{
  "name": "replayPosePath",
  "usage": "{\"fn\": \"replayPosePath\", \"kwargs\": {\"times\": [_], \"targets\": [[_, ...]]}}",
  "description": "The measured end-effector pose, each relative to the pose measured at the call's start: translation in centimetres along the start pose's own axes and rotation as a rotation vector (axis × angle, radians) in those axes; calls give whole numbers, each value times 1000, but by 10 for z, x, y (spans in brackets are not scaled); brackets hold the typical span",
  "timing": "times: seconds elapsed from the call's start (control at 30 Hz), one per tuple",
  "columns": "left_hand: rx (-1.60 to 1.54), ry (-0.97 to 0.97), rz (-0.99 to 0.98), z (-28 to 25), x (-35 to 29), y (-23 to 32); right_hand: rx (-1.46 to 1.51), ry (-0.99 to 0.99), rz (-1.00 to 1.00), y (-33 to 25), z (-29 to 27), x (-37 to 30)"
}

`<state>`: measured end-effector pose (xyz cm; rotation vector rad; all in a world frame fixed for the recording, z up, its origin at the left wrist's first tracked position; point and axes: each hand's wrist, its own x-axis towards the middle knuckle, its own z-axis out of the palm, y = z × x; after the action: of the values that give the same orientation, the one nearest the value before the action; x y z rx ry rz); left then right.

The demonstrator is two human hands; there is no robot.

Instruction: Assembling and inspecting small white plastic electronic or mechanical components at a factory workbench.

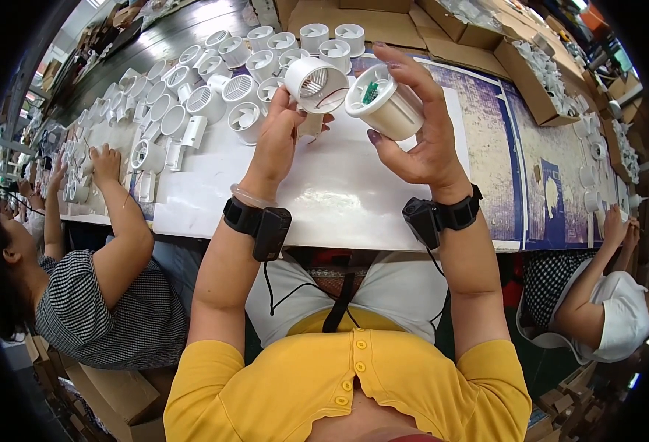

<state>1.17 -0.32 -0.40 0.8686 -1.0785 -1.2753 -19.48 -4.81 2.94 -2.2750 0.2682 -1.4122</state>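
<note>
My left hand (279, 141) is closed round a white round housing (314, 82) with a slotted grille inside and a handle-like stem below. In my right hand (426, 136), thumb and fingers grip a white cylindrical cup (392, 112) tilted toward the left. A small green circuit board (371, 93) shows in the cup's open end. Thin wires, one of them red, run between the two parts, which are held apart above the white work sheet (324, 202).
Many white fan housings (245, 121) crowd the table at the left and back. Cardboard boxes of white parts (541, 85) stand at the right. A person in a checked top (111, 309) works at my left, another person in white (619, 309) at my right.
</note>
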Motion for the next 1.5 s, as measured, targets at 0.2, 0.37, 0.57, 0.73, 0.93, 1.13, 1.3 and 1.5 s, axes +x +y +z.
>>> {"fn": "replayPosePath", "kwargs": {"times": [0.2,0.37,0.57,0.73,0.93,1.13,1.3,1.5], "targets": [[-16,-8,-30,2,-1,1,309,85,200,-2,5,-1],[-57,-54,-54,-2,1,-2,795,144,346,-5,0,2],[-52,-55,-89,4,0,1,506,131,384,4,11,1],[-84,-53,-92,3,-1,1,794,147,423,-1,4,2],[-112,-73,-87,2,-2,1,611,56,379,0,11,3],[-140,-86,-69,6,-1,1,412,67,250,7,23,-3],[-68,-76,-52,2,-1,-7,471,136,427,17,33,-8],[14,-32,-74,-1,2,-13,30,-91,506,14,7,-6]]}}
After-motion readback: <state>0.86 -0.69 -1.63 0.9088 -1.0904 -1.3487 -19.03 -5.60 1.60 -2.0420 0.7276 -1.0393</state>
